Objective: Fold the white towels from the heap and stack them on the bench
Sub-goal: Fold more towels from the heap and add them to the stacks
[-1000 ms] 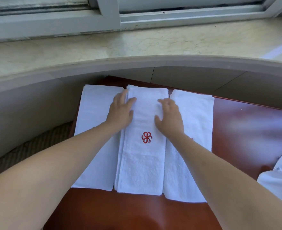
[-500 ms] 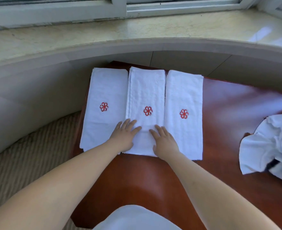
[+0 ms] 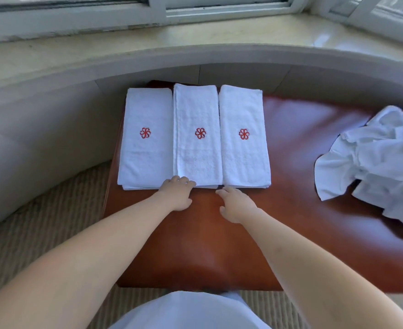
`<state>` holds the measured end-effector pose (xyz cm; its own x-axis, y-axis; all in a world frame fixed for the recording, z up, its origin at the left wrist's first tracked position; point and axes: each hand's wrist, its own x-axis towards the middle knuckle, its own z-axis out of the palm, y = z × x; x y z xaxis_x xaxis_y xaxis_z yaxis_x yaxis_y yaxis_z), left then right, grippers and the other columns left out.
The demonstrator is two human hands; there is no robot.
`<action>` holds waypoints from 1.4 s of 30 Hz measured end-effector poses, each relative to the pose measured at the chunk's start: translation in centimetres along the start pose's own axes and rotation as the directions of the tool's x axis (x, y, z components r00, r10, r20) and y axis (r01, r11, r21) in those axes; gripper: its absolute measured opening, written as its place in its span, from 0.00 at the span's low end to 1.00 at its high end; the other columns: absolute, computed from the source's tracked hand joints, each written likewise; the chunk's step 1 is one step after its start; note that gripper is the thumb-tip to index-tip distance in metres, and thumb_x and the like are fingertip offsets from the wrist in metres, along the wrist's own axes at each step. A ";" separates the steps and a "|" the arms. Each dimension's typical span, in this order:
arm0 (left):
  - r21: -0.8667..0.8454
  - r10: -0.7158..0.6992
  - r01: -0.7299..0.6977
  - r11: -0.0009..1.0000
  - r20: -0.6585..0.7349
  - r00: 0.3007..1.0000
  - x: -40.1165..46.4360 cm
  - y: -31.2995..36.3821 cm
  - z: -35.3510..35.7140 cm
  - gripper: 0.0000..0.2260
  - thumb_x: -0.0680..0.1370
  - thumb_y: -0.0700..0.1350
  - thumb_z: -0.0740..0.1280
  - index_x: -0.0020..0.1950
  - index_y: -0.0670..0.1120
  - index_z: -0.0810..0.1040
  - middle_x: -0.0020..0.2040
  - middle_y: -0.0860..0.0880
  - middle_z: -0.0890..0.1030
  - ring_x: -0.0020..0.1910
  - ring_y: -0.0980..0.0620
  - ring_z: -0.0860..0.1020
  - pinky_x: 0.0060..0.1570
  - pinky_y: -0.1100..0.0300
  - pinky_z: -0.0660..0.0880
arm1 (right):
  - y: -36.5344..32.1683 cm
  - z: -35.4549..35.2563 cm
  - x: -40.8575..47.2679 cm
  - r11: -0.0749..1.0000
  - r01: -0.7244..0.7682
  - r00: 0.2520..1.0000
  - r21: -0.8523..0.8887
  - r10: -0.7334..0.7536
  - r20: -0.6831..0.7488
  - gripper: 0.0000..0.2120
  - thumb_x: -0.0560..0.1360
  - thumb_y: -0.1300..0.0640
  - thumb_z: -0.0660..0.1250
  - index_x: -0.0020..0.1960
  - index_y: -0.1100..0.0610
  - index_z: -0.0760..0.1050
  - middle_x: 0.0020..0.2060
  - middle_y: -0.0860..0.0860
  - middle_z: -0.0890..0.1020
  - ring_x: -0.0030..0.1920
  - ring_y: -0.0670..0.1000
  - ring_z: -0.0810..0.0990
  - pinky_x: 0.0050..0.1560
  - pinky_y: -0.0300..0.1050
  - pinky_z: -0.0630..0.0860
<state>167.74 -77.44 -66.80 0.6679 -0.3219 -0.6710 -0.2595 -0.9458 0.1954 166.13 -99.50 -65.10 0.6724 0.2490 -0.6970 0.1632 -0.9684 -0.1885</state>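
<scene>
Hands point(image 3: 204, 200) at towels' point(image 3: 196, 138) near edge

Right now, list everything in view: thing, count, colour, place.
folded towels: three, white with red emblems, side by side at the bench's far left end
towel heap: one, white, crumpled, bench's right side
bench: one, reddish-brown, centre
window sill: one, pale stone, beyond the bench
carpet: beige, ribbed, left floor
left hand: fingers touching the middle towel's near edge
right hand: at the near edge, contact unclear
</scene>
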 end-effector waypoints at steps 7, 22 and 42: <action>0.031 0.055 -0.052 0.998 -0.124 0.991 -3.1 6.7 -3.2 0.28 0.83 0.53 0.60 0.82 0.50 0.58 0.80 0.46 0.61 0.77 0.42 0.61 0.71 0.46 0.66 | 3.0 -2.7 -6.9 1.000 -0.014 0.988 0.013 0.016 -0.155 0.29 0.80 0.54 0.62 0.80 0.49 0.61 0.78 0.49 0.65 0.76 0.54 0.65 0.69 0.52 0.70; 0.134 0.226 -0.193 0.972 -0.305 0.925 -8.3 39.1 -3.5 0.28 0.83 0.58 0.61 0.81 0.52 0.61 0.80 0.49 0.63 0.77 0.43 0.62 0.70 0.44 0.68 | 26.3 2.9 -29.9 0.976 -0.127 0.886 0.178 0.192 -0.421 0.26 0.83 0.46 0.59 0.79 0.49 0.64 0.75 0.51 0.68 0.73 0.57 0.67 0.68 0.54 0.69; 0.264 0.500 -0.438 0.859 -0.247 0.830 -1.2 67.8 -6.3 0.28 0.82 0.58 0.62 0.80 0.52 0.63 0.79 0.52 0.65 0.76 0.46 0.66 0.68 0.47 0.71 | 50.0 5.1 -43.6 0.857 -0.295 0.746 0.422 0.483 -0.458 0.23 0.83 0.46 0.58 0.77 0.48 0.67 0.74 0.48 0.69 0.70 0.54 0.72 0.66 0.54 0.72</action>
<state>153.69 -141.43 -48.25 0.5972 -0.7506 -0.2829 -0.6999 -0.6599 0.2734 141.26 -158.72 -47.64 0.9114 -0.2875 -0.2943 -0.3633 -0.8982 -0.2476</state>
